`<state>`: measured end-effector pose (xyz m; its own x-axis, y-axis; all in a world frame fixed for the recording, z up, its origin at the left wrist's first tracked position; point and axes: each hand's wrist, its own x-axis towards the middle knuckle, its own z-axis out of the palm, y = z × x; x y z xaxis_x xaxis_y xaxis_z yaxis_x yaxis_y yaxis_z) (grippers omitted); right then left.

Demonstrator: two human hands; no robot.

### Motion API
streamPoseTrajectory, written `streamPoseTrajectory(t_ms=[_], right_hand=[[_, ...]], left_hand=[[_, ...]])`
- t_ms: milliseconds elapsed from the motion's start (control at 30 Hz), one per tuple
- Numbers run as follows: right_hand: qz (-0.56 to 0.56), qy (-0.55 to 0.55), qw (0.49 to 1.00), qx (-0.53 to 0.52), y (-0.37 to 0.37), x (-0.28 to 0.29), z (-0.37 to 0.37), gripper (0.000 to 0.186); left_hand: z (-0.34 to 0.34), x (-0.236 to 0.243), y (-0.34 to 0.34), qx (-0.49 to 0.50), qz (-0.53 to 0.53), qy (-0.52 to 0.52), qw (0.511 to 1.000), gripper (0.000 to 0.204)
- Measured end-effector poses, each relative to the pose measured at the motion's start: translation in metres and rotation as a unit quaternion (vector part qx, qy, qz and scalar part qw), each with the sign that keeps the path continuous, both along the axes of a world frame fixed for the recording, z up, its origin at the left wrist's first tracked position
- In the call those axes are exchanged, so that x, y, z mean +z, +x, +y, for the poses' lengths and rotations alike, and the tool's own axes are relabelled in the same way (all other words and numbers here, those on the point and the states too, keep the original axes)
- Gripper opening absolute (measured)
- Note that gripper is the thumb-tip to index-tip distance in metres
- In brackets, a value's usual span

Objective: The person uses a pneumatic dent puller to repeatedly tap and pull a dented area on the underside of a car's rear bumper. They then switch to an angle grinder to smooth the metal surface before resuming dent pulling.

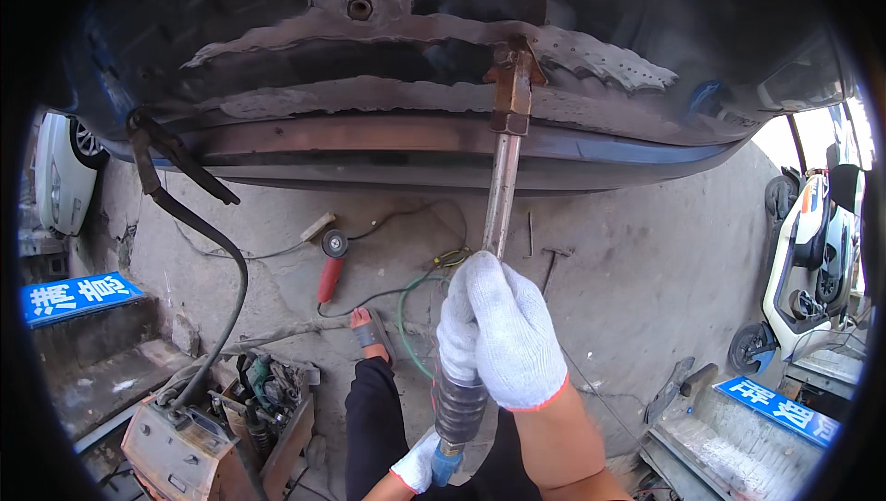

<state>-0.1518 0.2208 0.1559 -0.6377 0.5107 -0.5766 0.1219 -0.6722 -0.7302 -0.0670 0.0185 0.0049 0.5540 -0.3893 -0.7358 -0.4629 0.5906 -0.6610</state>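
At the far left a pale car (66,178) stands beyond a blue sign (81,298) lying on a step. Nearer in, a black clamp (140,146) hangs against the left side of the dark car body (388,63) that arches above me, its thick cable (243,280) curving down to a worn orange machine (171,450) at lower left. Next comes a red angle grinder (329,280) on the concrete, just above my sandalled foot (371,335). Low in the middle, my gloved left hand (417,466) is closed at the blue end (448,468) of a long pulling tool (502,192), below its black ribbed grip (461,409). Slightly to the right and higher, my gloved right hand (503,330) wraps round the tool above that grip. The bare metal shaft rises from my fist to a brown head (512,100) at the scraped bodywork; whether the tip is fixed there or merely touching, I can't tell. Right of the shaft a small hammer (557,252) lies on the ground. Farther right are a second blue sign (778,411) and, above it, a white scooter (784,275) near the edge.
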Motion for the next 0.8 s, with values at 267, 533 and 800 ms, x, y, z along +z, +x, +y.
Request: streamPoseTrajectory(t_ms=[267,533,800], right_hand=[[0.438,-0.361,0.821,0.056,0.022,-0.048,0.018,0.057],[0.119,-0.169,0.977,0.052,0.016,-0.015,0.01,0.047],[0.114,-0.161,0.978,0.058,0.004,-0.016,0.014,0.046]], left_hand=[[-0.064,-0.012,0.045,0.343,0.167,0.25,0.89,0.021],[-0.1,-0.022,0.019,0.291,0.117,0.312,0.897,0.025],[-0.103,-0.03,0.016,0.284,0.092,0.337,0.893,0.025]])
